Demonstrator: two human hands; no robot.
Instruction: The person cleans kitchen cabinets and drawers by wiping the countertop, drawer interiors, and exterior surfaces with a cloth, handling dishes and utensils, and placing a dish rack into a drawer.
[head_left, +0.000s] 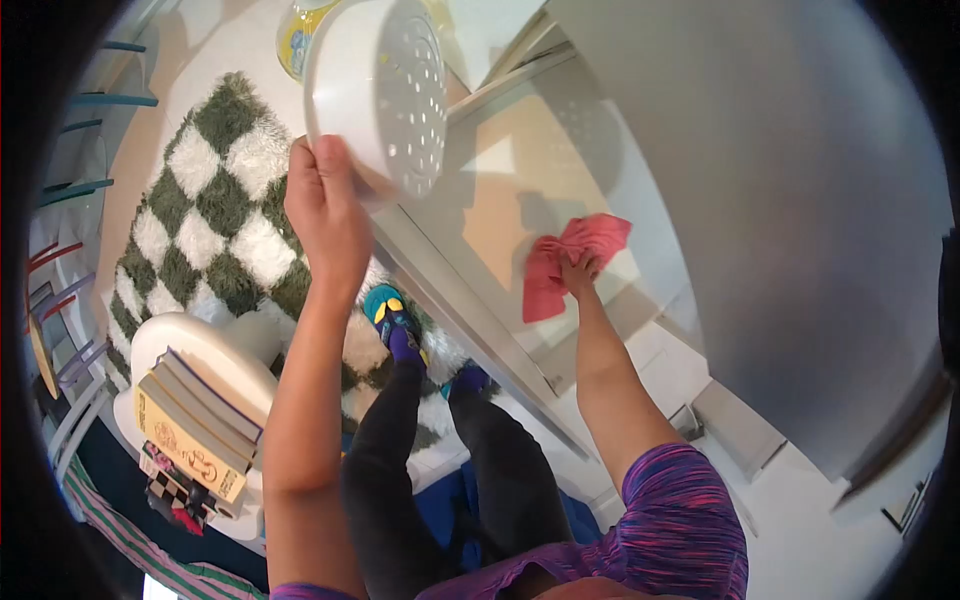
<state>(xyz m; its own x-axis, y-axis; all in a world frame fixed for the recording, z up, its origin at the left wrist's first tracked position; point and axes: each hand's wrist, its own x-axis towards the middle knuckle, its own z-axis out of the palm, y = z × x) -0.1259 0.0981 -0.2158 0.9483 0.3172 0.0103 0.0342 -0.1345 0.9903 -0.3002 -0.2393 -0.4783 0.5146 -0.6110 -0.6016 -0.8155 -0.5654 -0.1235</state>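
My left hand grips the rim of a white plastic colander, thumb and fingers closed on its edge. The colander is tipped on its side, raised above the rug, its round holes facing right. My right hand is pressed down on a crumpled pink cloth, fingers bunched into it. Beneath the cloth is a smooth, glossy pale surface framed by a raised edge, like an open drawer or shelf. Part of the cloth is hidden under my fingers.
A large grey panel stands to the right. A green-and-white checkered shaggy rug covers the floor at left. Books rest on a white seat. A yellow round item is behind the colander. My legs are below.
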